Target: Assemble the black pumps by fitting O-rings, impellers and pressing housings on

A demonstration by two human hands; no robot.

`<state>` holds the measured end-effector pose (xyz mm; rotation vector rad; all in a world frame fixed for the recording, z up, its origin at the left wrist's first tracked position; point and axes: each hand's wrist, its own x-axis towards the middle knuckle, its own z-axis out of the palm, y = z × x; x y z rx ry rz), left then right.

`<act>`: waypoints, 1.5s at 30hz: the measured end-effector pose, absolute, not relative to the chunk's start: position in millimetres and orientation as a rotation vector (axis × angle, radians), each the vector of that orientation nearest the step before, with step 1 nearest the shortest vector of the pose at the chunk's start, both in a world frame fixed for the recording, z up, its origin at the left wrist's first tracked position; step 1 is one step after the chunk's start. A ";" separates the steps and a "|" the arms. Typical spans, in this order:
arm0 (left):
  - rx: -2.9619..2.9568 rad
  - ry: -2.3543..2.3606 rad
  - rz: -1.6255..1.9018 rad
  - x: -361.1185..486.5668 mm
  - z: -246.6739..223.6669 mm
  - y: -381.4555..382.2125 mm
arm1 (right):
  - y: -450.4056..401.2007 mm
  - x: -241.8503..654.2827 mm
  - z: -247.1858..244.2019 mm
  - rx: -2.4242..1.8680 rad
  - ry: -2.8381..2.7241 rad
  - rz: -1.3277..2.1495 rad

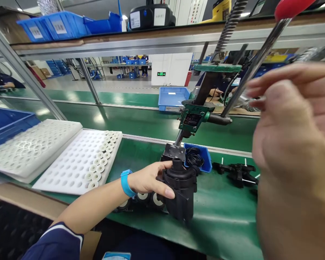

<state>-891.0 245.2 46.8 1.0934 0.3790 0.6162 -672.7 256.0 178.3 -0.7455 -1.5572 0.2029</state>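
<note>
My left hand (151,180), with a blue band at the wrist, is closed round a black plastic pump housing (180,195). The housing is upright, its threaded neck on top, just in front of the press's black block (173,152). Close to the camera on the right, my right hand (295,122) is raised and blurred by motion. Its fingers stretch loosely toward the steel lever (260,61), and I see nothing held in them. The lever's red knob (292,8) is above this hand. Black parts with white rings (157,200) lie partly hidden behind my left wrist.
The green hand press (193,115) stands over the green bench. A blue bin (206,159) holds black rings. Black parts with white pins (239,171) lie to the right. White foam trays (70,162) are on the left. A shelf (111,47) crosses overhead; people work beyond.
</note>
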 end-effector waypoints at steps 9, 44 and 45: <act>1.507 0.764 0.832 -839.6 12.1 175.2 | 149.3 -625.7 56.0 -1.137 -2.183 0.180; 1.809 0.738 0.784 -790.6 -99.4 173.9 | 116.5 -594.7 -105.0 -0.991 -0.449 1.233; 1.798 0.735 0.782 -790.4 -98.6 173.0 | 115.1 -594.7 -105.8 -0.978 -0.438 1.243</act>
